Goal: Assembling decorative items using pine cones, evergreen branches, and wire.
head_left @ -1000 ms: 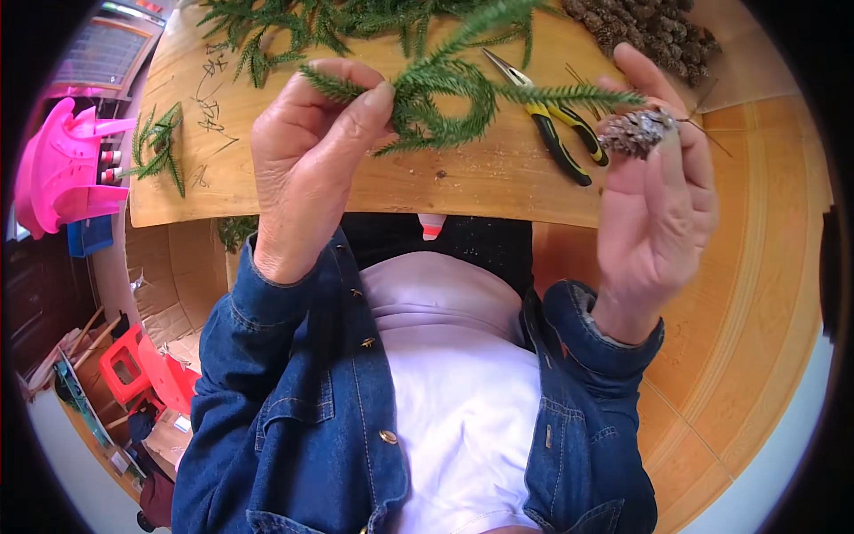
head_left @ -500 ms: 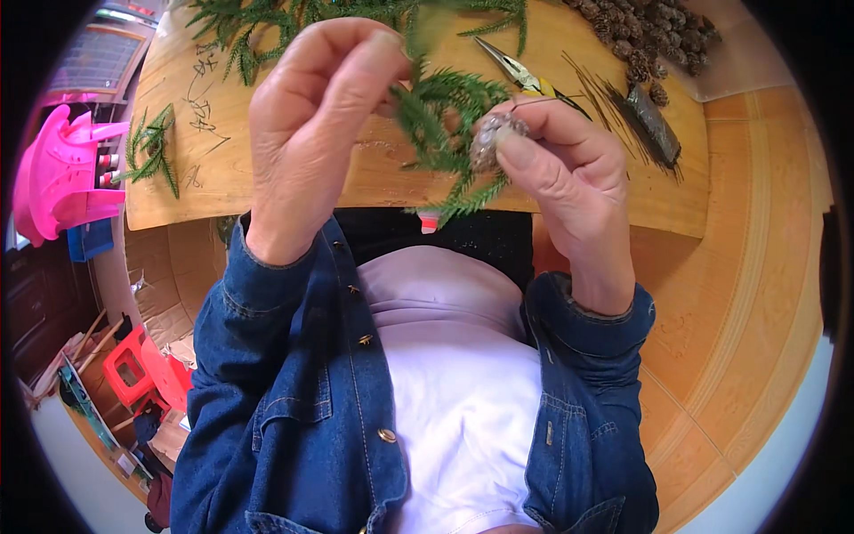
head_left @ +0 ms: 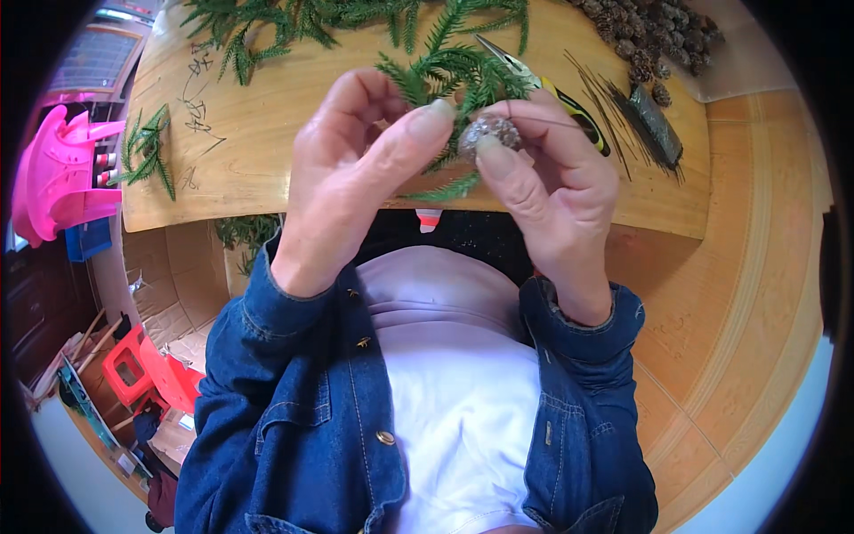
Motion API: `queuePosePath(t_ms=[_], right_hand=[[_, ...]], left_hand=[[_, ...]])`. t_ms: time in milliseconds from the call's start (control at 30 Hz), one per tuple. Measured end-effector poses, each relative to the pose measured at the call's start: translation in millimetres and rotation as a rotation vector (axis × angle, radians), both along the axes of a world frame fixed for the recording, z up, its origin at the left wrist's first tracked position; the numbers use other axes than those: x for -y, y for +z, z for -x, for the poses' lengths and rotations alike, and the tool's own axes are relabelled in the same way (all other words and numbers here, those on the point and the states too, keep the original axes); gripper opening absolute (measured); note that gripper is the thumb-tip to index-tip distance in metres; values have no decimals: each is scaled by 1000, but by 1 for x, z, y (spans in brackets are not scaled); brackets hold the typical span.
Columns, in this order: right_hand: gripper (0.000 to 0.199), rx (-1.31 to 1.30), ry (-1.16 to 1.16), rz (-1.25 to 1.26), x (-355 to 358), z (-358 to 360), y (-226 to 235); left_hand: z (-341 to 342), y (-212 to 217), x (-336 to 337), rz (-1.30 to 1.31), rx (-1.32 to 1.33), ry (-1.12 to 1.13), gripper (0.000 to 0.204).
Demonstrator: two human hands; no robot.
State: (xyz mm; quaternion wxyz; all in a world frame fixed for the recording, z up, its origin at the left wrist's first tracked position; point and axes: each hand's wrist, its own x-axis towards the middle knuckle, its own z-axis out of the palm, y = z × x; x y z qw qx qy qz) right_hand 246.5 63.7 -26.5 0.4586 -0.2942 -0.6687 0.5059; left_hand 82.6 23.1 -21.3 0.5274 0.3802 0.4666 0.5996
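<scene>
A small brown pine cone (head_left: pixel 485 138) is pinched between the thumb and fingers of my right hand (head_left: pixel 565 182), with a thin dark wire running from it across those fingers. Right behind the cone, a green needle sprig (head_left: pixel 463 76) fans upward and out to both sides. My left hand (head_left: pixel 351 178) is closed, its thumb tip against the sprig beside the cone. The left fingertips are partly hidden behind the thumb. Just beyond my right hand lie long-nose pliers (head_left: pixel 576 114) with yellow and black handles, their jaws pointing up and left.
The wooden table (head_left: pixel 258 133) holds more green sprigs (head_left: pixel 267 27) at the far side and a small sprig (head_left: pixel 153 151) at left. Dark wires (head_left: pixel 596 102) lie beside a dark wrapped bundle (head_left: pixel 654 120) at right. Many pine cones (head_left: pixel 645 40) are heaped at far right.
My left hand has come down and to the right, close to the cone. The sprig, blurred before, now stands above the cone. My right hand has shifted slightly left.
</scene>
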Motion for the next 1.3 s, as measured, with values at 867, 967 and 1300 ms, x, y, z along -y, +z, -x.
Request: queuePosePath(t_ms=[867,967,1300], right_hand=[[23,-39,-107,-160,13,-18,20],[22,37,-16,-194,16,-3,24],[24,242,-58,-92,15,9,14]], left_hand=[[15,-14,1,-83,-23,115,21],[9,-10,1,-79,10,131,21],[8,-7,3,-97,29,126,19]])
